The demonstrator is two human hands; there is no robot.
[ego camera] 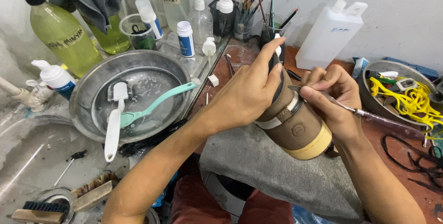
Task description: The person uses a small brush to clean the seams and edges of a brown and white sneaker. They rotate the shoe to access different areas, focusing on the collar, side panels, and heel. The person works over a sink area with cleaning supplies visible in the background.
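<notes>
The left hand (pixel 247 92) gripped a brown shoe (pixel 295 122) steady over a grey cloth (pixel 258 168), while right-hand fingers (pixel 323 83) pinched a thin brush (pixel 369 115) against its side.

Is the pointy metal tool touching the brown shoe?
Touching. The head view shows the metal tool's tip resting on the brown shoe at its striped band, with no gap; the right hand holds it.
</notes>
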